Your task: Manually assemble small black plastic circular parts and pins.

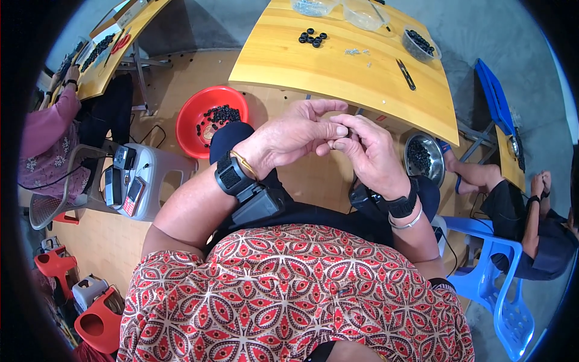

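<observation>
In front of my lap, my left hand and my right hand meet with thumbs and fingertips pressed together. Between them they pinch a small dark piece, mostly covered by the fingers, so its exact kind is hidden. Beyond the hands, several black round parts sit in a cluster on the yellow wooden table. Tiny pale pieces are scattered to their right, and black thread snips lie farther right.
A red basin with black parts stands left of my knees, a steel bowl with more at right. Clear tubs and a tub of black parts stand on the table. People sit at both sides, near a grey stool and blue chair.
</observation>
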A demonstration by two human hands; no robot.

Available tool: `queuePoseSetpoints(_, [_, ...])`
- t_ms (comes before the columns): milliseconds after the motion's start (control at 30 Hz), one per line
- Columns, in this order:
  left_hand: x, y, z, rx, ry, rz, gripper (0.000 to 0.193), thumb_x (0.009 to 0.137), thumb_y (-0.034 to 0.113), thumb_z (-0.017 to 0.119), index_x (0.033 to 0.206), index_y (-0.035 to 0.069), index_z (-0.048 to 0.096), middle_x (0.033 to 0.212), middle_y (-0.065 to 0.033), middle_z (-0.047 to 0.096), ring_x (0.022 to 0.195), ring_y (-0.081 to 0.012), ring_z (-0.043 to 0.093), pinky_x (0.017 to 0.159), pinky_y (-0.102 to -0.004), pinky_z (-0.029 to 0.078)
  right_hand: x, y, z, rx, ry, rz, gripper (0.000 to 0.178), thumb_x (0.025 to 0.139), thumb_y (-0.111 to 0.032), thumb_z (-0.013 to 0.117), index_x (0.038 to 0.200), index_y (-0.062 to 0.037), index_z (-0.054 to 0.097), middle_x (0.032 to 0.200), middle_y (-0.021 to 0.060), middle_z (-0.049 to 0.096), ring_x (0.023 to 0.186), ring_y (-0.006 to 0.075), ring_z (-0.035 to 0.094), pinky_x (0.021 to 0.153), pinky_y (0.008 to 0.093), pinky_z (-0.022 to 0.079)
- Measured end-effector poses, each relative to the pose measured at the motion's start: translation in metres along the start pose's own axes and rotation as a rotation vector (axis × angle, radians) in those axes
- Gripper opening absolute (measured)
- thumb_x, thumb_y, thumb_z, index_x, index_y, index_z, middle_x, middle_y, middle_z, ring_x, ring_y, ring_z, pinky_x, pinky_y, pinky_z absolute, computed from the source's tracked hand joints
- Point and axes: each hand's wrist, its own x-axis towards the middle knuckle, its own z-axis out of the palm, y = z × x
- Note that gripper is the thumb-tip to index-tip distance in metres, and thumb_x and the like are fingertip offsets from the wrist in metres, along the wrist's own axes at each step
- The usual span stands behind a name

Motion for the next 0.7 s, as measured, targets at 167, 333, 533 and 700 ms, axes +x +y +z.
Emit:
queuePoseSetpoints(167, [0.001,0.002,0.000,0.036,0.010,-0.004,0.036,0.083,0.006,0.056,0.116,-0.003,0.043,0.091,-0.0107,0.059,0.068,-0.0111,0.056,0.051,-0.0173,0.045,-0.001,0.013,0.005,0.216,0.068,0.074,0.025,0.076,-0.005,0.060,0.100,0.0003,0.054,0.077,0.0103,0.057,0.070,0.0149,0.058,0.061,0.0253,0.044])
queuePoseSetpoints(333, [0.003,0.003,0.002,-0.037,0.011,0.019,0.021,0.082,0.011,0.058,0.098,-0.002,0.054,0.080,-0.0059,0.059,0.064,-0.0089,0.056,0.057,-0.0201,0.050,0.002,0.007,-0.004,0.095,0.080,0.082,0.026,0.076,-0.005,0.061,0.100,-0.0018,0.055,0.070,0.0061,0.052,0.059,0.0123,0.048,0.055,0.0242,0.040])
queuePoseSetpoints(533, [0.001,0.004,0.006,-0.102,0.037,-0.015,0.016,0.082,0.009,0.057,0.094,-0.002,0.058,0.082,-0.0070,0.060,0.064,-0.0091,0.056,0.058,-0.0189,0.049,0.002,0.006,-0.002,0.086,0.123,0.046,0.029,0.073,-0.004,0.063,0.101,-0.0036,0.057,0.065,0.0032,0.046,0.057,0.0108,0.041,0.053,0.0234,0.037])
queuePoseSetpoints(700, [-0.001,0.005,0.004,-0.085,0.021,-0.019,0.013,0.082,0.007,0.057,0.091,-0.002,0.059,0.079,-0.0067,0.060,0.064,-0.0094,0.056,0.057,-0.0186,0.049,0.001,0.009,-0.001,0.233,0.086,0.156,0.031,0.073,-0.001,0.063,0.103,-0.0054,0.058,0.059,-0.0010,0.041,0.054,0.0065,0.037,0.051,0.0212,0.035])
